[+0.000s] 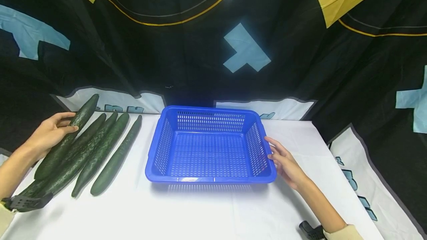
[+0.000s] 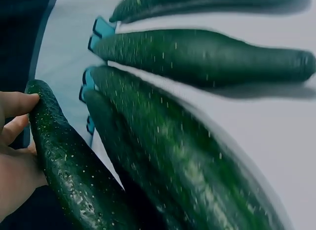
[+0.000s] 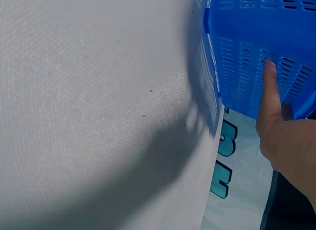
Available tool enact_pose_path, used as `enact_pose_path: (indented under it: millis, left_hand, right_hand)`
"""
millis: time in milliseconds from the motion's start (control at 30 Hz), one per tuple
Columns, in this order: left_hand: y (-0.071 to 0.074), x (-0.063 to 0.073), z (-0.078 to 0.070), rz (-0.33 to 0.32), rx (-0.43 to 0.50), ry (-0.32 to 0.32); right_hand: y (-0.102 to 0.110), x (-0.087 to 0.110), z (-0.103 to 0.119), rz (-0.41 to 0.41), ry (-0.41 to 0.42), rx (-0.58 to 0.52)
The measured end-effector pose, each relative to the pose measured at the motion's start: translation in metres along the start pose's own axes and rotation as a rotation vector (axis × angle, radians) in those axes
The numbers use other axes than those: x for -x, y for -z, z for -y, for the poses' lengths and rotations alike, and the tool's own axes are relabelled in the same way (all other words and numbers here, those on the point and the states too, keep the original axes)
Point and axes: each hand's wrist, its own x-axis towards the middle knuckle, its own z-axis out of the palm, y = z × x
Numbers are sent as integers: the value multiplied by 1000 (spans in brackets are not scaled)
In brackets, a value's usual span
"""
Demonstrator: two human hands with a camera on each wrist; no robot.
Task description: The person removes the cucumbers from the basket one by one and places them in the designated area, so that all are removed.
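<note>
In the head view at the left, my left hand [image 1: 51, 132] grips a dark green cucumber [image 1: 71, 140] by its upper half, thumb on one side and fingers on the other. The held cucumber [image 2: 74, 166] slants across the lower left of the left wrist view. Several more cucumbers [image 1: 116, 155] lie side by side on the white cloth to its right, partly overlapped by it. At the right end of a blue perforated plastic basket [image 1: 208, 155], my right hand [image 1: 285, 164] holds the rim. One finger lies along the outer wall in the right wrist view; other fingertips are hidden there.
The basket stands mid-table with nothing in it. A white cloth [image 1: 200, 214] covers the table. Behind it hangs a black curtain [image 1: 186, 58] with blue and yellow shapes, its white lower border [image 1: 267, 108] meeting the table's back edge.
</note>
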Motion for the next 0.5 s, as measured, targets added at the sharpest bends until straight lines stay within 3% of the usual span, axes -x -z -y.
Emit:
enact_pose_path:
  millis: [200, 367, 500]
  left_hand:
    - [7, -6, 25, -40, -53, 41]
    - [12, -9, 45, -27, -69, 86]
    - [14, -12, 52, 6, -90, 106]
  right_hand:
    - [0, -1, 0, -3, -2, -6]
    - [0, -2, 0, -7, -6, 2]
    - [0, -2, 1, -4, -5, 3]
